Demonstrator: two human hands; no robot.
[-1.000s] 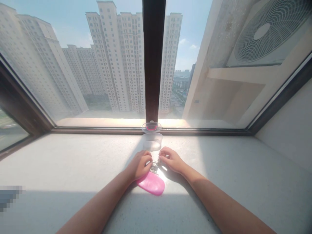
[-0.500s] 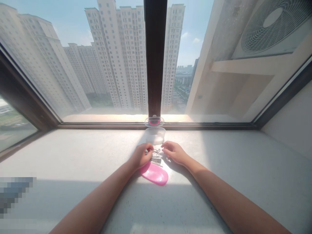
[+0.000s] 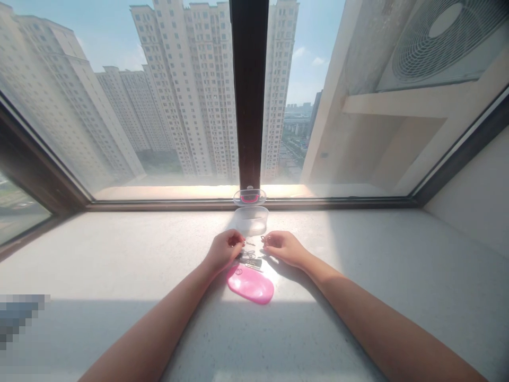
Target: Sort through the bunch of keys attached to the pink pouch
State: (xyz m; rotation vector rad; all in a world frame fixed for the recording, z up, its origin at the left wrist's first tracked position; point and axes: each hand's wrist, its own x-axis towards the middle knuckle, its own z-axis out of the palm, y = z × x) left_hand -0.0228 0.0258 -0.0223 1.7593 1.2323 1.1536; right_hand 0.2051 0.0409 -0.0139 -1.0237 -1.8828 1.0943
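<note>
My left hand [image 3: 226, 248] is closed in a pinch on a small thin metal piece [image 3: 249, 243] that points right. Across from it, my right hand [image 3: 285, 247] pinches a small looped metal piece [image 3: 263, 240]; its exact kind is too small to tell. Below the fingers lie some curled metal wire pieces [image 3: 248, 254] and flat silvery metal pieces [image 3: 253, 262]. Nearest me is a pink oval plastic piece [image 3: 254, 289], with a small ring [image 3: 239, 271] showing on its upper left. Just beyond the hands stands a clear plastic box [image 3: 252, 218], its lid [image 3: 249, 198] raised.
All of this rests on a pale speckled windowsill [image 3: 139, 254]. Behind the box runs the dark window frame [image 3: 178, 205], with a thick upright post [image 3: 249, 106]. A white wall [image 3: 473, 196] closes off the right side. A blurred patch lies at lower left.
My left hand has lifted slightly away from the wire pieces, now with a thin metal piece at its fingertips. The looped piece in my right hand shows more clearly. The ring on the pink piece is now visible.
</note>
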